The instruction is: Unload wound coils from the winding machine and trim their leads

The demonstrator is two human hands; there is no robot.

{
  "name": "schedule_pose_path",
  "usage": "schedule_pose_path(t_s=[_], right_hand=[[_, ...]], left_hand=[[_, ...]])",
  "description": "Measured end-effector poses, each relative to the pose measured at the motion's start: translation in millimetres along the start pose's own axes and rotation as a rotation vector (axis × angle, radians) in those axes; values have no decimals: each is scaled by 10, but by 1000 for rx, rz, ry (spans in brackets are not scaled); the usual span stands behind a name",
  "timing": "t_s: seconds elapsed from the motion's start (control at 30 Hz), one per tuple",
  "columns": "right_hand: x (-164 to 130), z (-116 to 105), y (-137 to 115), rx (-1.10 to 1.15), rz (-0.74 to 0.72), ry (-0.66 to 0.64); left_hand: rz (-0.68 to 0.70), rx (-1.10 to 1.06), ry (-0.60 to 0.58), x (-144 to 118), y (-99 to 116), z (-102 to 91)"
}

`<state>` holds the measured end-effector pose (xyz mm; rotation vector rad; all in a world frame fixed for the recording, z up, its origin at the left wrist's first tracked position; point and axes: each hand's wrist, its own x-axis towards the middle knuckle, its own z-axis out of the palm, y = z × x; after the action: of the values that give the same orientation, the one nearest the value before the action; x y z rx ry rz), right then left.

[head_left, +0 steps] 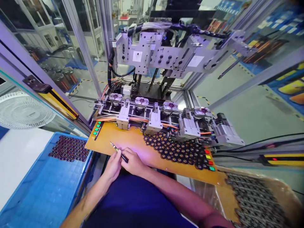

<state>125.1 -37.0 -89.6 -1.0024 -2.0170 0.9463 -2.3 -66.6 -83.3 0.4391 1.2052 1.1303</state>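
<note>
Close to my body, both hands meet at the front edge of the orange work board [104, 139]. Between them is a slim pen-shaped tool [115, 147] with a black handle and a pointed, silvery tip aimed up and to the left. My right hand [133, 161] is closed around the black handle. The fingers of my left hand [113, 164] pinch the tool nearer its middle. Whether the tool is a knife or a pen I cannot tell. Right of my hands, many round black parts [175, 152] with coppery centres lie in rows on the board.
Behind the board stands a machine with several round metal fixtures [142, 101] under a large metal plate [161, 57]. A blue tray [47, 183] holding small dark parts is at left, near a white fan [26, 110]. Grey parts [256, 199] fill a lined box at lower right.
</note>
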Motion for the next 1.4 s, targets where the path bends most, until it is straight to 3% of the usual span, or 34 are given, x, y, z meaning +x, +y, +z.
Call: schedule_pose_path(t_s=[0.17, 0.33, 0.43, 0.53, 0.63, 0.73, 0.87, 1.0, 1.1, 1.2, 1.4], right_hand=[[43, 25, 131, 143, -85, 23], [84, -124, 69, 290, -73, -3], [60, -230, 18, 415, 23, -46], [-19, -247, 48, 563, 238, -97], [-97, -149, 124, 813, 423, -340], [-115, -32, 157, 1112, 499, -643], [-73, 45, 121, 1449, 546, -860], [-52, 85, 63, 1844, 602, -1036], [-15, 23, -19, 1882, 624, -1038], [55, -210, -153, 1678, 604, -982], [-102, -984, -402, 1138, 530, -473]], left_hand=[[33, 11, -11, 85, -43, 9], [66, 48, -41, 42, 4, -35], [96, 23, -14, -30, 50, -81], [101, -11, 11, -145, 101, -159], [46, -37, -14, -278, 133, -235], [-43, -93, -129, -375, 127, -283], [-161, -130, -293, -443, 120, -323], [-119, -73, -331, -488, 177, -356], [-84, -16, -352, -491, 220, -374], [-49, 130, -341, -415, 241, -361], [396, 806, -188, -173, 243, -369]])
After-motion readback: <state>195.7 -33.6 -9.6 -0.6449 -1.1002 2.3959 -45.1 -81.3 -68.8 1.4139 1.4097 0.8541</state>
